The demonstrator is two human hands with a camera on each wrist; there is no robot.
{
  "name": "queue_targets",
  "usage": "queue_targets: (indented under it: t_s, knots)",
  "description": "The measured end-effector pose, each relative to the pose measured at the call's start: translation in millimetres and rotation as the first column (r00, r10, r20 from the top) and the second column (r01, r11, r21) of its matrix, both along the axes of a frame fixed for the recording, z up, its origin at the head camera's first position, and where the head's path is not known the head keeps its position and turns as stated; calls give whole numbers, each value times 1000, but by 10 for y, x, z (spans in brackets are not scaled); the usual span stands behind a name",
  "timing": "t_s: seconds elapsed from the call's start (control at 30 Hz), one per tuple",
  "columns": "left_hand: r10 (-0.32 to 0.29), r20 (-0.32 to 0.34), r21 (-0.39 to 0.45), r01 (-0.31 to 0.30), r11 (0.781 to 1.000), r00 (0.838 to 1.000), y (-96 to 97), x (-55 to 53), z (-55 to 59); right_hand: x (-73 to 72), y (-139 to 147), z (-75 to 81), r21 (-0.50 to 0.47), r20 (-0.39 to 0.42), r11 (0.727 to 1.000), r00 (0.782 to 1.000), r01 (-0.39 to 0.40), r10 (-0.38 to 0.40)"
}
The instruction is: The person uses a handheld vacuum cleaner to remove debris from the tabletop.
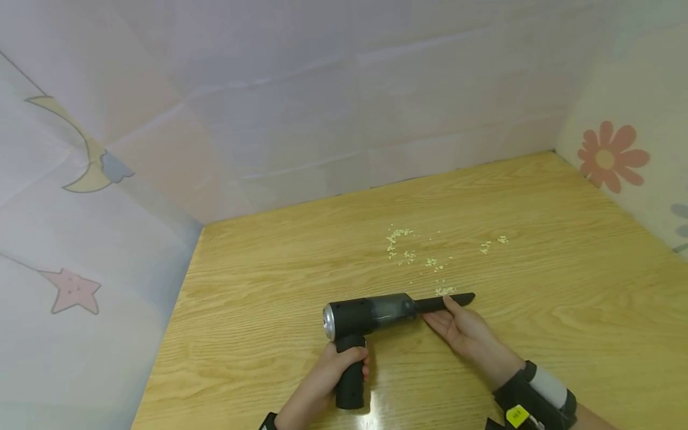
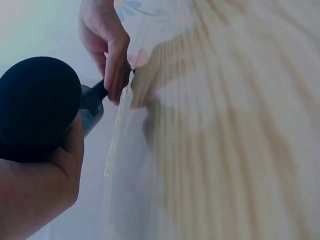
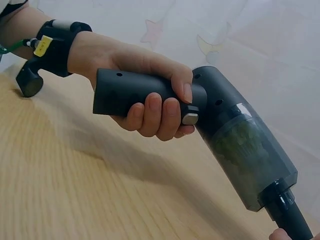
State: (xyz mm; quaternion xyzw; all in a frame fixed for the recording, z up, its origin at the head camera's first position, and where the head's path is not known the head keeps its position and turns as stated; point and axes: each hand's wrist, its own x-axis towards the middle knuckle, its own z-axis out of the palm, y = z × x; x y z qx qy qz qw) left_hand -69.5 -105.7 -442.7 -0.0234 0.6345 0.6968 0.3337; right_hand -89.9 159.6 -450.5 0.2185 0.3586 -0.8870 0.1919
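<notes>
A black handheld vacuum cleaner (image 1: 349, 318) with a see-through dust cup (image 3: 244, 150) is held over the wooden table, its handle pointing toward me. My left hand (image 1: 334, 365) grips the handle, fingers wrapped round it, as the right wrist view also shows. Out at the front, my right hand (image 1: 466, 332) holds the slim black nozzle (image 1: 430, 304) with the thumb on top and fingers beneath. Pale crumbs (image 1: 445, 291) lie right beside the nozzle. Something greenish shows through the dust cup. In the left wrist view the handle's round end (image 2: 40, 107) hides much of the vacuum.
More crumbs (image 1: 392, 239) are scattered farther back, with a small cluster (image 1: 502, 239) to the right. The wooden table (image 1: 258, 263) meets a pale fabric wall (image 1: 290, 119) behind. Printed side walls stand left and right, one with a red flower (image 1: 610, 156).
</notes>
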Motion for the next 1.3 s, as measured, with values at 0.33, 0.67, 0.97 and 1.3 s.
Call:
queue_targets:
  t_s: [0.33,0.67,0.97,1.3]
  knots:
    - [-21,-7,-13,21,1000,1000,-397,74,48,31,-393,90,54,-27,997,998,-59,60]
    - [20,-20,-31,-21,999,1000,-481,72,61,-54,-553,129,73,-39,996,998,-43,46]
    - [36,-46,-16,-36,999,998,-408,55,48,-124,-525,130,76,-23,997,999,-23,25]
    - [56,-46,-19,-57,998,997,-322,47,44,-147,-458,122,69,-22,997,1000,-20,22]
